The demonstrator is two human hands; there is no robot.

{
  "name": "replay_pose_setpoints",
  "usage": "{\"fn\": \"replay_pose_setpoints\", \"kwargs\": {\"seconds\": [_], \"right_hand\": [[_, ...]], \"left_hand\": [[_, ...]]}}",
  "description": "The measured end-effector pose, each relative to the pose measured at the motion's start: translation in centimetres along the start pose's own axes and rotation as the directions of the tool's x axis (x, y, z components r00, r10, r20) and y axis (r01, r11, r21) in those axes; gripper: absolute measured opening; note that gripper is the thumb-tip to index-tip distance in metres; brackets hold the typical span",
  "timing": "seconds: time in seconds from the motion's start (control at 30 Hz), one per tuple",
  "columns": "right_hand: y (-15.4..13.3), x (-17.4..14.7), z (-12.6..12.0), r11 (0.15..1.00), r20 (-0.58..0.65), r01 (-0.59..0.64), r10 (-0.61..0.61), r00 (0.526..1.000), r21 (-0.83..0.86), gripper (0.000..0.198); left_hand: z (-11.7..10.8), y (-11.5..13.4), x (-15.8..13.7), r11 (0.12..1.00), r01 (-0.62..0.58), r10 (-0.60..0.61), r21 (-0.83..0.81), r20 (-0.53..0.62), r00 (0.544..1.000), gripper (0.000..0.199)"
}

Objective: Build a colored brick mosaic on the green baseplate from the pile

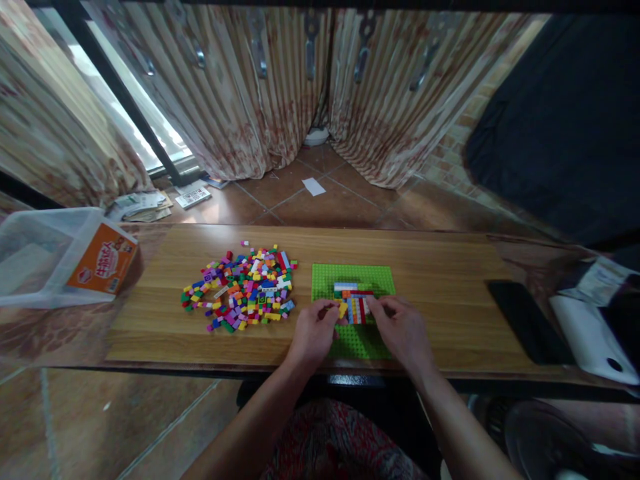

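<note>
Past bare forearms (257, 417), pinching yellow plastic brick (343, 310) in left hand (315, 330), multicoloured plastic-brick block (357, 310) in right hand (403, 328), over green studded baseplate (323, 273)

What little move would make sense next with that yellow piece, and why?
Perhaps press the yellow piece onto the left edge of the striped brick build: the left hand seems to pinch it right beside that edge, while the right hand is at the opposite side, where it could steady things.
</note>
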State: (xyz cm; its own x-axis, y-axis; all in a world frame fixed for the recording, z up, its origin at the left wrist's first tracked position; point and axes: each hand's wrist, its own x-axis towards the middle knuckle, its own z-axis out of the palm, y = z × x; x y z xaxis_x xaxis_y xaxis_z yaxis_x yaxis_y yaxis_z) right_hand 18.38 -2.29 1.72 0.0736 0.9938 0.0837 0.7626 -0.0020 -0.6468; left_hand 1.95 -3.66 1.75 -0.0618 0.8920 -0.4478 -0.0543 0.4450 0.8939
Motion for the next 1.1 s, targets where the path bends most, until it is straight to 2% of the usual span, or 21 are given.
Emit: {"fn": "replay_pose_setpoints", "kwargs": {"seconds": [0.23,0.5,0.8,0.93,1.1], "right_hand": [[-0.4,1.1,0.0,0.982,0.041,0.088,-0.082,0.996,-0.17,0.032],[-0.7,0.1,0.5,0.976,-0.113,0.133,-0.154,0.982,-0.174,0.029],[-1.1,-0.6,1.3,0.914,-0.172,0.19,-0.265,0.949,-0.357,0.026],[-0.9,-0.3,1.2,0.929,-0.14,0.192,-0.245,0.959,-0.316,0.028],[-0.3,-0.3,1.3,0.976,-0.123,0.124,-0.148,0.981,-0.181,0.034]], "left_hand": [[0.0,-0.1,0.1,1.0,0.008,-0.008,-0.004,0.007,1.0,0.016],[-0.1,-0.3,0.1,1.0,-0.014,0.014,0.007,0.011,1.0,0.016],[0.0,-0.4,0.1,1.0,-0.005,0.005,0.006,0.012,1.0,0.017],[0.0,-0.5,0.1,1.0,-0.004,0.003,0.022,0.015,1.0,0.018],[-0.1,-0.5,0.1,1.0,0.001,-0.001,0.004,0.019,1.0,0.018]]}}
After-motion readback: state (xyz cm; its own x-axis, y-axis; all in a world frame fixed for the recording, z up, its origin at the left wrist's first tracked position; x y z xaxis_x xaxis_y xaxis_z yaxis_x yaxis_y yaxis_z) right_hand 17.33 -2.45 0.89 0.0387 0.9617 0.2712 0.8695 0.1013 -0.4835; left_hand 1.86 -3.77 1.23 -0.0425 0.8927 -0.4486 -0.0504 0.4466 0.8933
